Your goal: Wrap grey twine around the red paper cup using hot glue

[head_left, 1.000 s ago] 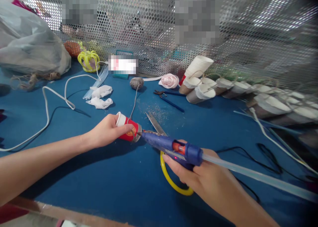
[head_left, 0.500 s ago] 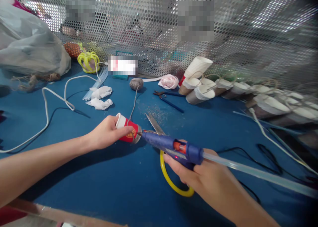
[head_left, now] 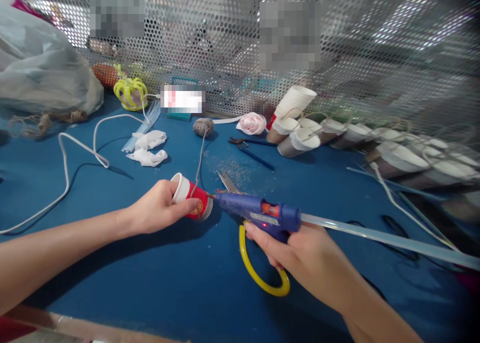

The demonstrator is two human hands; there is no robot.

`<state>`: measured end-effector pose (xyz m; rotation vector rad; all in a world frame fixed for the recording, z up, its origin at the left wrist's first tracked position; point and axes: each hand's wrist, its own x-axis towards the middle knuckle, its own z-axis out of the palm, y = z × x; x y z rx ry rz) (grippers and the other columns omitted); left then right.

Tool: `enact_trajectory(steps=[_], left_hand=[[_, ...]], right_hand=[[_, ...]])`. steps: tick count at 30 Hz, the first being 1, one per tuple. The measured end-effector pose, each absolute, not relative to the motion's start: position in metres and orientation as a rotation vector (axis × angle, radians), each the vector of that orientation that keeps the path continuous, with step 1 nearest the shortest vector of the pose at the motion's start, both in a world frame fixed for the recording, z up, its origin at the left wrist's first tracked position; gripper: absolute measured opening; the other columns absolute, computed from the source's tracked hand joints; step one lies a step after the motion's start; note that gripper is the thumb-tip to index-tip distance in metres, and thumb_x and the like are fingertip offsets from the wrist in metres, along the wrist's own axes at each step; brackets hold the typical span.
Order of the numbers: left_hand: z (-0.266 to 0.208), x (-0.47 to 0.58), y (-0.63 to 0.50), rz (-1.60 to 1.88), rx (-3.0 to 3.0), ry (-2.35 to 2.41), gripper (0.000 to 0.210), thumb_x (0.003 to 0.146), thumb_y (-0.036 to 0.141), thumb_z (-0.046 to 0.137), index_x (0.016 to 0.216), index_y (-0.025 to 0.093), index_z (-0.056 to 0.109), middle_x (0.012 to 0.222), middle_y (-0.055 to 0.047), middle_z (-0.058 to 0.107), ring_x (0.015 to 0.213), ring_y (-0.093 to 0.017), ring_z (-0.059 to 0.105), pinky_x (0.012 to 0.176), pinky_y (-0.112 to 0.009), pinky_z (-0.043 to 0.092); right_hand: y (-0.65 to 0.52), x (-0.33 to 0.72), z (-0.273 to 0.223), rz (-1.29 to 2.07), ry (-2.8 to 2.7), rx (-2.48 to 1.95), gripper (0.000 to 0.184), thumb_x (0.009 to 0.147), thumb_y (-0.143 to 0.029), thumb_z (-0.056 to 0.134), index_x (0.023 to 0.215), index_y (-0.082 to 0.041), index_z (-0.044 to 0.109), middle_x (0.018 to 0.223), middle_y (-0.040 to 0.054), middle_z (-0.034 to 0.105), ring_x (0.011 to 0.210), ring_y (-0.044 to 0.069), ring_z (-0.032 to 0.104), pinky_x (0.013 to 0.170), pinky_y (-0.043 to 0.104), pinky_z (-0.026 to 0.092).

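Glue gun [head_left: 255, 209] and pliers [head_left: 256, 158] suggest a workshop.

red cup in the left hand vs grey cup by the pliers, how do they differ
The red cup is in the left hand; the grey cup rests on the table. The red cup's side is red; the grey cup's is grey, with white material over its rim. Both are white at the mouth.

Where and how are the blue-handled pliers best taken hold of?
The pliers would likely be best gripped around both handles, from above and the near right: they lie open, head pointing left, handles splayed rightward. The farther handle ends close to the white-rimmed cups, leaving less room there.
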<state>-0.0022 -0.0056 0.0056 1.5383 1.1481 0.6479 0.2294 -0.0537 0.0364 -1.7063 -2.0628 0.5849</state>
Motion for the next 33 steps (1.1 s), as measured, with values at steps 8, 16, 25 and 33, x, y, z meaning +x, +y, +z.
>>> enact_trajectory(steps=[8,16,25,33], left_hand=[[0.008,-0.001,-0.001,0.632,1.573,1.159,0.034,0.076,0.04,0.053,0.08,0.009,0.067,0.064,-0.003,0.065,0.052,-0.012,0.051,0.047,-0.021,0.036],[0.009,0.001,0.001,0.671,1.421,1.054,0.025,0.077,0.032,0.055,0.076,0.011,0.069,0.074,-0.005,0.072,0.065,-0.015,0.063,0.06,-0.021,0.046],[0.011,0.003,0.0,0.686,1.397,1.077,0.02,0.076,0.026,0.056,0.07,0.012,0.068,0.07,-0.003,0.072,0.065,-0.014,0.063,0.06,-0.019,0.047],[0.004,-0.001,-0.003,0.654,1.526,1.105,0.03,0.077,0.034,0.055,0.087,0.009,0.067,0.074,-0.006,0.07,0.066,-0.017,0.061,0.059,-0.023,0.047]], right_hand=[[-0.062,0.225,0.05,0.437,-2.196,-1.558,0.025,0.079,-0.037,0.048,0.06,-0.026,0.058,0.049,0.0001,0.06,0.047,0.017,0.057,0.048,0.027,0.045],[-0.067,0.223,0.048,0.532,-2.214,-1.517,0.011,0.079,-0.03,0.05,0.074,-0.023,0.058,0.063,0.0017,0.065,0.054,0.016,0.06,0.05,0.023,0.048],[-0.069,0.223,0.045,0.491,-2.271,-1.458,0.009,0.08,-0.028,0.054,0.074,-0.023,0.057,0.062,-0.0019,0.064,0.053,0.013,0.06,0.049,0.021,0.047],[-0.06,0.226,0.049,0.28,-2.318,-1.438,0.028,0.083,-0.031,0.043,0.067,-0.024,0.065,0.041,-0.0018,0.054,0.038,0.014,0.051,0.044,0.026,0.043]])
